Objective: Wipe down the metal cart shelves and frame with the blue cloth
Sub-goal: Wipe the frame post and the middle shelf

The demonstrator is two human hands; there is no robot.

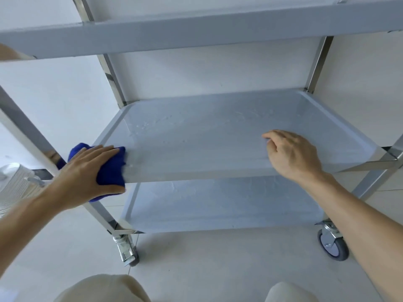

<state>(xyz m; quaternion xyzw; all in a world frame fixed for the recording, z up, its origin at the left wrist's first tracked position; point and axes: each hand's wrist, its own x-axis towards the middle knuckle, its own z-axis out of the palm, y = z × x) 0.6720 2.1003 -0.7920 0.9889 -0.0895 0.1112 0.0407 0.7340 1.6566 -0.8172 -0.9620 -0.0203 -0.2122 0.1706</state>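
Observation:
A metal cart with three shelves fills the view. Its middle shelf [207, 131] shows wet streaks and droplets. My left hand [87, 173] grips the blue cloth [111, 171] and presses it over the front left corner of that shelf, thumb under the front rim. My right hand [292, 153] rests on the shelf's front right part, fingers loosely curled, holding nothing. The bottom shelf [218, 208] lies below, and the top shelf's front edge [174, 33] runs across above.
Shiny steel uprights [28, 131] frame the cart at the left and right [318, 64]. Caster wheels [333, 245] stand on the pale tiled floor. A white ribbed object [15, 182] sits at the left edge. My knees [104, 288] show at the bottom.

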